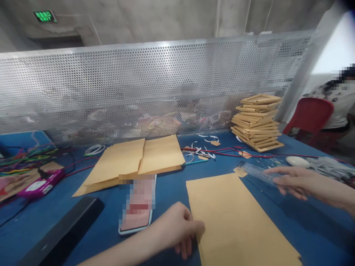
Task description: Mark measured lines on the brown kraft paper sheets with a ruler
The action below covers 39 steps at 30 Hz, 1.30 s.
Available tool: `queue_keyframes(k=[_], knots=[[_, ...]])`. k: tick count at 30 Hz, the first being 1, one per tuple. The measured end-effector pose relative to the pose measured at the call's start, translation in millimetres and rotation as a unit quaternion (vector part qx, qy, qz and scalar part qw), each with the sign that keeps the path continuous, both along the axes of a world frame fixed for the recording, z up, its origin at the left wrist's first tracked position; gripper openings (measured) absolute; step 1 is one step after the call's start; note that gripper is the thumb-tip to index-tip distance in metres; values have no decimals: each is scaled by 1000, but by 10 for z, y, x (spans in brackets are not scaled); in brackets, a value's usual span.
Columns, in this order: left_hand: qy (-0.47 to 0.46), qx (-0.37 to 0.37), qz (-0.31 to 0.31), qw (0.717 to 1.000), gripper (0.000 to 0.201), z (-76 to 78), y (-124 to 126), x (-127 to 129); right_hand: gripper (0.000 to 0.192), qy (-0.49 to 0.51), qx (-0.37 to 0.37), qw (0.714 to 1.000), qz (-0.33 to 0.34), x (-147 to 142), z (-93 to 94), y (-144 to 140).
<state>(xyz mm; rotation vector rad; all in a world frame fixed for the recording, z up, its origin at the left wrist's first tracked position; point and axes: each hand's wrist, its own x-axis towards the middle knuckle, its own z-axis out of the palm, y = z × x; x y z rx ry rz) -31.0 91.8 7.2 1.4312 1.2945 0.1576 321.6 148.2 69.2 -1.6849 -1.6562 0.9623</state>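
Observation:
A stack of brown kraft paper [235, 218] lies in front of me on the blue table. My left hand [181, 229] is closed at its left edge, thumb on top and fingers curled at the side. Over the table to the right, my right hand [294, 181] grips a clear, flat plastic strip [257, 173] between thumb and fingers. The strip is blurred, so its exact kind does not show. Its far end is close to a small tan paper tag [240, 171]. Left of the stack rests a phone [138, 207] in a pale blue case, its screen pixelated.
More brown paper [119, 162] lies behind the phone. Stacked wooden frames [256, 122] stand back right. A black bar [63, 229], a purple power strip [41, 184] and cables occupy the left. Behind rises a perforated metal partition [124, 81]. A person sits on a red chair [313, 114].

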Motion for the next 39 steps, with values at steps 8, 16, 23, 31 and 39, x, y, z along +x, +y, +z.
queue_keyframes(k=[8,16,23,31,39], knots=[[136,364,-51,920,39,187,-217,20,34,-96,82,986,109,-295,-40,-249],[109,532,-187,819,20,4,-360,238,31,-133,198,931,276,-447,-412,-140],[34,589,-229,775,48,-49,-299,228,45,-191,179,877,402,-527,-478,-104],[75,463,-191,862,78,-187,-208,116,30,-332,299,839,312,-1001,-311,319],[60,533,-230,812,48,-527,-208,96,29,-447,341,772,297,-1640,-410,1060]])
